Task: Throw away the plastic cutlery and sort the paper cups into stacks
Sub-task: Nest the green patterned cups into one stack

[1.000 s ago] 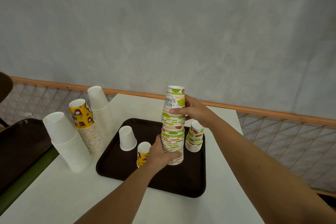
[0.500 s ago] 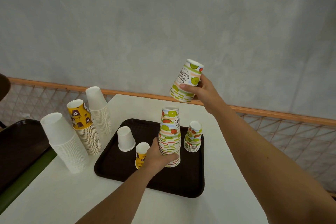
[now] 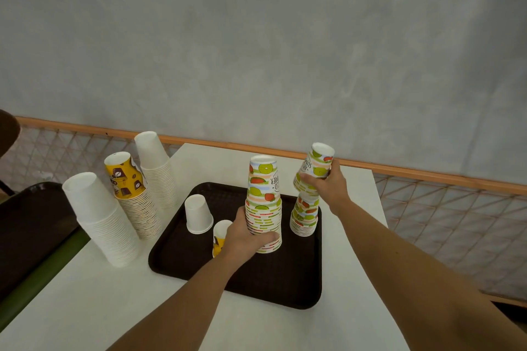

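Note:
A tall stack of fruit-print cups [image 3: 263, 196] stands upside down on the dark brown tray [image 3: 256, 288]. My left hand [image 3: 246, 239] grips this stack near its base. My right hand [image 3: 328, 186] holds a small bunch of fruit-print cups [image 3: 316, 164] just above a shorter fruit-print stack [image 3: 304, 218] on the tray's right side. A single white cup [image 3: 198, 214] and a yellow cup [image 3: 221, 234] also sit on the tray, the yellow one partly hidden by my left hand. No plastic cutlery is visible.
Left of the tray on the white table [image 3: 285, 330] lean two white cup stacks [image 3: 102, 222] [image 3: 155, 168] and a yellow coffee-print stack [image 3: 131, 194]. A second dark tray [image 3: 25, 225] lies at far left. An orange rail [image 3: 427, 177] and mesh fence run behind.
My right hand has lifted the top cups off the tall stack, carried them right and lowered them over the shorter stack. My left hand stays on the tall stack.

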### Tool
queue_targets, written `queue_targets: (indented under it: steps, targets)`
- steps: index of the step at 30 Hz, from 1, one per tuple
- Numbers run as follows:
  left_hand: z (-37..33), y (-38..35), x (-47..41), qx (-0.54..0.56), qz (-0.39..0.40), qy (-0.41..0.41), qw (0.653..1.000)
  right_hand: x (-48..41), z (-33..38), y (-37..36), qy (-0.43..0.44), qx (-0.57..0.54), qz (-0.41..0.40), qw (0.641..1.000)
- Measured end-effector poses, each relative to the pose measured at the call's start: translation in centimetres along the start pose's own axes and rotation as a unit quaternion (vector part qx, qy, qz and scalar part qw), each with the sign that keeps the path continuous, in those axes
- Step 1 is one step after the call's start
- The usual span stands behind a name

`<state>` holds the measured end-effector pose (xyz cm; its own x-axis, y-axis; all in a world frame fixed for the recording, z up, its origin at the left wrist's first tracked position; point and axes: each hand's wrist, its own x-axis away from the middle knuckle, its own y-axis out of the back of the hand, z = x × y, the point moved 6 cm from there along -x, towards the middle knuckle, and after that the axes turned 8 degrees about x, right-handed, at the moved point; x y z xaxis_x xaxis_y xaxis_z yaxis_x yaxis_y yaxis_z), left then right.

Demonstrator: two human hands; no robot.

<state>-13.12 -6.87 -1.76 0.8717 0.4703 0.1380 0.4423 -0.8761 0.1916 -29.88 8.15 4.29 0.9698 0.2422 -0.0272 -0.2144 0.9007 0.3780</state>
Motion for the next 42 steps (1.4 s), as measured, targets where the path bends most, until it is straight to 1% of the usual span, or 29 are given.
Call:
queue_targets:
  steps: [4, 8, 11, 15, 19, 22, 23, 25, 27, 29, 32, 42]
  targets:
    - [-0.2, 0.4, -0.1, -0.004, -0.006, -0.009, 1.0, 0.3, -2.2, -1.1, -0.024, 0.047, 0.017, 0.998]
    - [-0.5, 0.4, -0.1, -0.004, -0.007, -0.015, 1.0, 0.4, -3.5, -1.4, -0.057, 0.057, 0.043, 0.996]
    - [-0.6, 0.3, -0.1, -0.008, -0.004, -0.011, 1.0, 0.4, -3.3, -1.2, -0.067, 0.075, 0.048, 0.994]
    - [-0.7, 0.0, 0.0, -0.01, 0.0, -0.012, 1.0, 0.2, -1.5, -0.5, -0.043, 0.083, 0.034, 0.995]
    - [-0.9, -0.4, -0.2, -0.013, 0.005, -0.012, 1.0, 0.2, 1.7, 0.0, 0.027, 0.067, 0.017, 0.997]
    - [-1.0, -0.7, -0.2, -0.011, 0.01, -0.011, 1.0, 0.8, 4.3, -0.5, 0.073, 0.025, 0.062, 0.995]
    - [-1.1, -0.7, -0.2, -0.009, 0.011, -0.011, 1.0, 1.1, 5.0, -0.8, 0.078, 0.007, 0.093, 0.993]
    - [-1.2, -0.9, -0.1, -0.006, 0.015, -0.011, 1.0, 2.1, 5.9, -1.9, 0.079, -0.012, 0.18, 0.981]
    - [-1.4, -1.0, -0.1, -0.009, 0.018, -0.011, 1.0, 3.0, 6.2, -3.3, 0.074, 0.022, 0.261, 0.962]
    - [-1.6, -1.1, 0.0, -0.014, 0.02, -0.013, 1.0, 3.7, 6.1, -4.2, 0.071, 0.057, 0.303, 0.949]
    - [-1.7, -1.2, 0.1, -0.016, 0.022, -0.014, 1.0, 4.3, 5.8, -4.7, 0.066, 0.07, 0.32, 0.943]
    - [-1.4, -1.1, 0.5, -0.021, 0.028, -0.006, 0.999, 4.5, 6.7, -4.4, 0.071, 0.046, 0.295, 0.952]
